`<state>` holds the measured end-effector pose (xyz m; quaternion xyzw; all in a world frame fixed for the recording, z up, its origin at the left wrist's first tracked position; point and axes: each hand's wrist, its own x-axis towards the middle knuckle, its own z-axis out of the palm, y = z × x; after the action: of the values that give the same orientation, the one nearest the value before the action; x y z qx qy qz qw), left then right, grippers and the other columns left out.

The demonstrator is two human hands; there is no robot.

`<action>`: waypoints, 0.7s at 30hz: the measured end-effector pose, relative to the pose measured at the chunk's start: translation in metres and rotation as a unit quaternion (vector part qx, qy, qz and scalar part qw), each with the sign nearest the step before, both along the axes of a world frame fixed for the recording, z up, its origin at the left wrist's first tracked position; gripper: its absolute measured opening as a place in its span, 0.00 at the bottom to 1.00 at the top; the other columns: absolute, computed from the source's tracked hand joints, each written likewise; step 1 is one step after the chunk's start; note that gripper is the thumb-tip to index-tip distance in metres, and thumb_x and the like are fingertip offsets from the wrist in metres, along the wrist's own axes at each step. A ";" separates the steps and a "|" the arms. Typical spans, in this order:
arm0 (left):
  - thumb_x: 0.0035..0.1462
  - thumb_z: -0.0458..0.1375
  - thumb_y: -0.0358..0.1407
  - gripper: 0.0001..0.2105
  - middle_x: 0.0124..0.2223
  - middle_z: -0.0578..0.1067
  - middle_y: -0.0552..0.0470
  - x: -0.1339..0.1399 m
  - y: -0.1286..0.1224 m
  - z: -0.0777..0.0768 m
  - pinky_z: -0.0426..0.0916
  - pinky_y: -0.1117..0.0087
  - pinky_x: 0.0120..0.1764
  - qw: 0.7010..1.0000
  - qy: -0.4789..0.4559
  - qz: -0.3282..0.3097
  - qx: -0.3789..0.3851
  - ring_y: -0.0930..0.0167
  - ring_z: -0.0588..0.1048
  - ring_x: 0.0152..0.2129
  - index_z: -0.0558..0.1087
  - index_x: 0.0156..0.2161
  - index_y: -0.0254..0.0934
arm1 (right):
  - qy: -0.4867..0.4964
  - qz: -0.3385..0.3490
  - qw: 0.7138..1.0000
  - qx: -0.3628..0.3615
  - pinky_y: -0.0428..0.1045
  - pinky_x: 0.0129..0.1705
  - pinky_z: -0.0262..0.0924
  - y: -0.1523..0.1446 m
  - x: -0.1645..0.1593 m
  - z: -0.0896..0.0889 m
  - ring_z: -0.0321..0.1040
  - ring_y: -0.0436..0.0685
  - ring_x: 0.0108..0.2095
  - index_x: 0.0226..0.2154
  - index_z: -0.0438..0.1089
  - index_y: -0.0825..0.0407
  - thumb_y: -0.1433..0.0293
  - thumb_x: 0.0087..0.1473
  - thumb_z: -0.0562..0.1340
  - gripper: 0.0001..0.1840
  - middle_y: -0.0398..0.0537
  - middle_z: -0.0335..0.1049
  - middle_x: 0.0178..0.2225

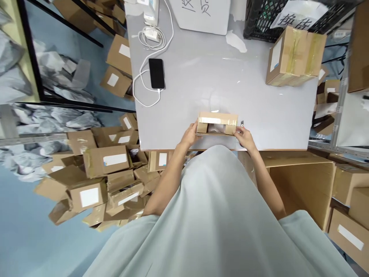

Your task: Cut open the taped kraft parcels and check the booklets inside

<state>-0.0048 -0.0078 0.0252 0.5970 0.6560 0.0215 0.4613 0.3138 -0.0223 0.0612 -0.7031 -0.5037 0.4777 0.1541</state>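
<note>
Near the front edge of the table sits a small cardboard box [218,117], its near side open between two folded side flaps. Something pale and clear shows in the opening, too small to name. My left hand [189,135] grips the box's left end, fingers behind and along its side. At the right end, my right hand [245,137] pinches the lower corner by the flap. A small grey, metallic-looking piece [242,123] pokes out just beyond my right fingers; whether I hold it I cannot tell.
On the grey table [201,73] lie a black phone [157,74] on a white cable and a power strip [151,13]. A taped carton [295,57] and a black crate [261,23] stand at right. Cardboard boxes [106,159] pile up at left; a large open carton [300,184] is below right.
</note>
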 end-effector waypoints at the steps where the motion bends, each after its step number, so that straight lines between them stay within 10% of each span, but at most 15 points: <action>1: 0.52 0.67 0.28 0.50 0.67 0.74 0.36 0.003 0.000 0.000 0.71 0.49 0.67 1.000 -0.002 -0.003 0.000 0.49 0.76 0.64 0.58 0.80 0.40 | 0.000 0.005 1.000 -0.018 0.58 0.54 0.78 0.001 0.004 0.003 0.84 0.60 0.46 0.57 0.79 0.53 0.65 0.63 0.65 0.21 0.55 0.84 0.54; 8: 0.70 0.53 0.34 0.29 0.66 0.78 0.36 -0.009 -0.004 0.032 0.77 0.54 0.60 0.989 -0.046 0.104 0.099 0.60 0.83 0.53 0.66 0.74 0.35 | -0.118 0.081 0.988 0.051 0.61 0.63 0.73 0.020 0.001 0.020 0.78 0.66 0.59 0.76 0.60 0.52 0.67 0.61 0.70 0.45 0.63 0.61 0.76; 15: 0.56 0.74 0.32 0.52 0.80 0.55 0.27 0.045 0.002 0.048 0.64 0.45 0.73 0.989 -0.016 0.046 0.139 0.44 0.61 0.76 0.53 0.80 0.37 | -0.212 0.256 0.941 0.061 0.65 0.68 0.67 0.054 -0.002 0.034 0.72 0.73 0.66 0.74 0.66 0.52 0.69 0.68 0.65 0.35 0.62 0.67 0.72; 21: 0.69 0.65 0.40 0.40 0.79 0.56 0.26 0.041 -0.031 0.054 0.63 0.43 0.73 0.979 -0.029 0.069 0.190 0.47 0.60 0.77 0.53 0.78 0.37 | -0.175 0.252 0.948 0.084 0.63 0.68 0.65 0.057 0.005 0.032 0.69 0.71 0.69 0.72 0.67 0.54 0.62 0.78 0.51 0.29 0.61 0.64 0.75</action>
<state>0.0365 -0.0384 0.0790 0.6260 0.6659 0.1946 0.3561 0.3188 0.0344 0.0935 -0.6104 -0.7216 0.3267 -0.0033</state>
